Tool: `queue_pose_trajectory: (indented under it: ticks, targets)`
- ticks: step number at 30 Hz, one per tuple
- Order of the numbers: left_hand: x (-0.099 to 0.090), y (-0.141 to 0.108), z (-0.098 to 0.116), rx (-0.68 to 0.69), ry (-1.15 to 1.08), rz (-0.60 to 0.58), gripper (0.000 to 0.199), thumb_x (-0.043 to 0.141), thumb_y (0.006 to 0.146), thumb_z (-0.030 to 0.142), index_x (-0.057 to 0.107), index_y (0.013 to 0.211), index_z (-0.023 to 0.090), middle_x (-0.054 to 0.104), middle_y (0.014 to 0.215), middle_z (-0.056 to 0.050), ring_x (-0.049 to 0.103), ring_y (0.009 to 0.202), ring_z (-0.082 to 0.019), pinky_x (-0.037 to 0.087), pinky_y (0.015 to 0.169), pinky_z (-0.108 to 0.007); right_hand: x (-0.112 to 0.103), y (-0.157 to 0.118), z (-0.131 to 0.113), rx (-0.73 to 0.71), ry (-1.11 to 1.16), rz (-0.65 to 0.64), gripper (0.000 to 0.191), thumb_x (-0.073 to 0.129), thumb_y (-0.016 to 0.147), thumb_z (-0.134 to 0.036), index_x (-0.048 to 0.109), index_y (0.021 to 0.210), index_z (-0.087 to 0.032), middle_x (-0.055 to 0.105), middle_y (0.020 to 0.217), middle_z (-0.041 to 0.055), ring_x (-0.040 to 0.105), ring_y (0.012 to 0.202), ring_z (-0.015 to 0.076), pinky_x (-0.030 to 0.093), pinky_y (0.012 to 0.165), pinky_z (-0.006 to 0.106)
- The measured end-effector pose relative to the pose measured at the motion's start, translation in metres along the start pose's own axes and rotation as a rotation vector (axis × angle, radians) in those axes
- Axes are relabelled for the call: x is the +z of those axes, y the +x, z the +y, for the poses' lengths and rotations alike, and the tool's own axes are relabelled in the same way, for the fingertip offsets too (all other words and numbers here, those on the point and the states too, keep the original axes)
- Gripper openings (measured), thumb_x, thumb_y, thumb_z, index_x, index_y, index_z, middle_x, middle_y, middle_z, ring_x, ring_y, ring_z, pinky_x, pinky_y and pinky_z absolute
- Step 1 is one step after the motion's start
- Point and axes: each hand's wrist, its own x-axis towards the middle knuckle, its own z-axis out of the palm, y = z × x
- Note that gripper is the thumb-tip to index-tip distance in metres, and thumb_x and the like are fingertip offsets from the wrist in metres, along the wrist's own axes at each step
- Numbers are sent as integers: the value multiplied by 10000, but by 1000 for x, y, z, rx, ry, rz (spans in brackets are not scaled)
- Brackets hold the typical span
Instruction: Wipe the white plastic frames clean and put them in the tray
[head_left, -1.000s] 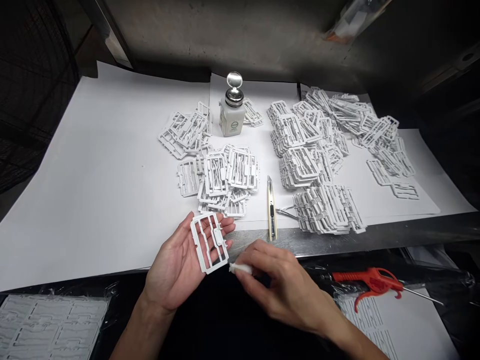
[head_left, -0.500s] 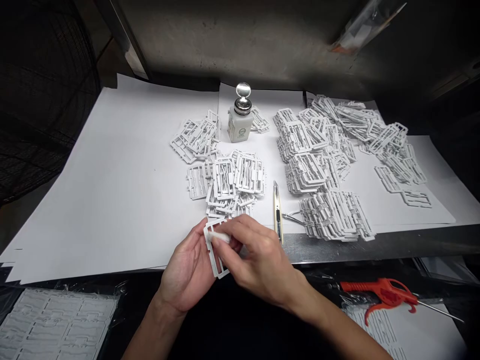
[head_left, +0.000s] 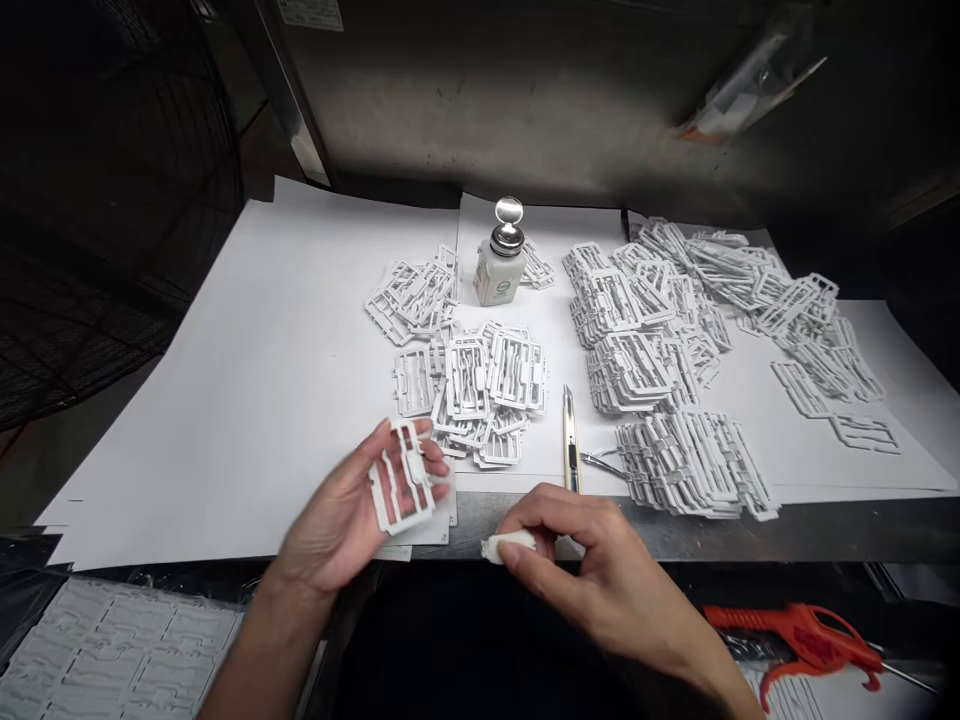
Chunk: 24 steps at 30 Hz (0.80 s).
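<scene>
A white plastic frame with slots lies tilted in my left hand, palm up, with fingers behind it. My right hand pinches a small white wad between thumb and fingers, over the table's front edge and apart from the frame. Just beyond my hands lies a loose pile of similar white frames. A yellow-and-black cutter knife and metal pliers, partly under a stack, lie above my right hand.
A bottle with its metal lid raised stands behind the pile. Stacked white frames fill the right side, on white paper. A red air gun lies lower right, a bagged sheet of parts lower left. A dark mesh guard stands far left.
My hands have moved apart. The wad in my right hand has left the frame and moved right and down. My left hand has shifted left with the frame. The view has shifted slightly.
</scene>
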Motion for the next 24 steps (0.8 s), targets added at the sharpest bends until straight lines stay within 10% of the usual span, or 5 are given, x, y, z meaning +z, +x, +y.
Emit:
queue_pose_trajectory:
  ticks: [6, 10, 15, 24]
  targets:
    - [-13, 29, 62, 213, 471, 76, 241, 610, 772, 287, 625, 963, 140, 649, 986, -120, 595, 993, -253, 495, 856, -397, 2, -1, 6, 23, 32, 26, 99, 553, 873, -157, 629, 821, -194, 578, 769, -19, 494, 660, 110, 389, 589, 211]
    - [-7, 67, 86, 371, 1029, 349, 336, 573, 734, 479, 597, 818, 154, 648, 840, -95, 626, 789, -222, 499, 694, -341, 5, -1, 9, 18, 45, 43, 97, 554, 867, -153, 629, 817, -190, 563, 740, -17, 475, 638, 112, 377, 577, 217]
    - [4, 94, 82, 398, 1339, 514, 405, 769, 460, 448, 543, 682, 196, 559, 597, -37, 584, 753, -290, 395, 615, -333, 7, -2, 13, 36, 45, 59, 100, 550, 866, -153, 631, 816, -185, 552, 728, -12, 473, 631, 116, 368, 575, 224]
    - [1, 93, 65, 429, 1379, 527, 346, 629, 614, 361, 523, 910, 215, 601, 729, -11, 567, 659, -194, 380, 563, -286, 9, 1, 16, 45, 57, 56, 91, 552, 862, -165, 624, 812, -190, 549, 733, -15, 468, 629, 116, 364, 567, 221]
